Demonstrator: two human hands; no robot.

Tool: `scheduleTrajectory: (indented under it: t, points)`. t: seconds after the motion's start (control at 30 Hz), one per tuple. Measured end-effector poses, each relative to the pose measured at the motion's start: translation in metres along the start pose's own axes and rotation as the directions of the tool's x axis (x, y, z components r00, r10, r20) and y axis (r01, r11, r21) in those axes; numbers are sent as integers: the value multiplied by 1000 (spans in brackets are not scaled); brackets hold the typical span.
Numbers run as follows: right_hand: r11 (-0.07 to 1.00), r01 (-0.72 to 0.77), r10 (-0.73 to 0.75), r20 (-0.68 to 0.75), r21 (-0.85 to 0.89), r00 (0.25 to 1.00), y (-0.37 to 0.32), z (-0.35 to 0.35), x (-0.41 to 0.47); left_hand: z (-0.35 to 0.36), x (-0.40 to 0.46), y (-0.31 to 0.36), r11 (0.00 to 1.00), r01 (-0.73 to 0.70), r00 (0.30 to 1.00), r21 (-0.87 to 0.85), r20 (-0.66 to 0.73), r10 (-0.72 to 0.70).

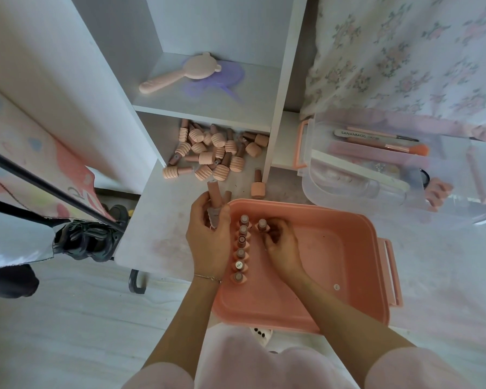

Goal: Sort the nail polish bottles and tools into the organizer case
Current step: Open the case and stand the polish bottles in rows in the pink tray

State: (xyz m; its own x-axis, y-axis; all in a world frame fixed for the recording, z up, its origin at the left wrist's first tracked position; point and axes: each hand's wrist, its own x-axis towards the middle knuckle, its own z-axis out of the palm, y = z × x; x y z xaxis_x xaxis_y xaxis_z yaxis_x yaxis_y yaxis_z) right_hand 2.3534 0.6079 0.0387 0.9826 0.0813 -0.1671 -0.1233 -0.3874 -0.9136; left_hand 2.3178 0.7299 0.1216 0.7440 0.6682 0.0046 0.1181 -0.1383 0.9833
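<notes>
left grip (pixel 208 228) clutched several brownish nail polish bottles (pixel 215 198) over the salmon plastic case rim (pixel 300 207). right grip (pixel 278 242) pinched one upright bottle (pixel 262 224) beside a standing row (pixel 242 245).

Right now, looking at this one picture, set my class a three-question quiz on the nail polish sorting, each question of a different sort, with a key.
1. True or false: the left hand holds nail polish bottles above the edge of the pink case.
2. Multiple choice: where do most unsorted bottles lie? A) on the upper shelf beside the pink brush; B) in a heap under the shelf; C) in the clear tray.
3. Fill in: the row of bottles in the case stands along its ____ wall, as the person sees it.

Key: 1 true; 2 B; 3 left. The right hand works at a lone bottle beside that row.
</notes>
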Motion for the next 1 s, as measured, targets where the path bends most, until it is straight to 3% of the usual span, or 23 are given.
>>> scheduleTrajectory:
  t: [1.0]
  points:
    - [996,51,-47,58,-68,997,-4,-2,-3,-1,-1,0,1000,-2,1000,-20,9,3]
